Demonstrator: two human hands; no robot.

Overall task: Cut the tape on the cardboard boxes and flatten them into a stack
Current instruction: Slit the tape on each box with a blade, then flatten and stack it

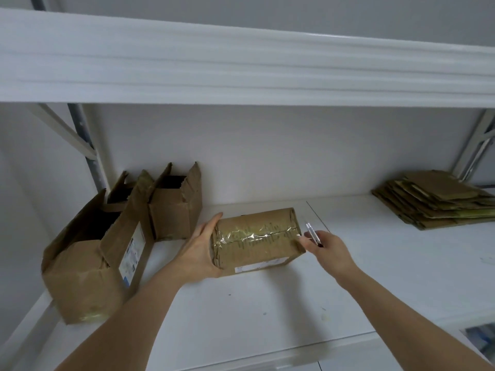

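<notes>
my left hand (199,247) flat on the sealed box's (257,241) left end, fingers straight, box on shelf (267,303) between both hands, right hand (330,250) gripping small cutter (313,233) at its taped right edge, flattened stack (439,199) far right, open boxes (112,236) left of my left fingers

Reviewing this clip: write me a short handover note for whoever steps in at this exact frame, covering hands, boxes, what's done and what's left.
Left hand: open, fingers straight against the left end of the sealed box, steadying it.
Right hand: holds a small cutter at the box's right end, near the tape seam.
The sealed box sits mid-shelf; its tape looks uncut.
Done: a flattened stack lies at the far right.
Left: cut this tape, flatten the box, add it to the stack, then handle the opened boxes standing at the left.
</notes>
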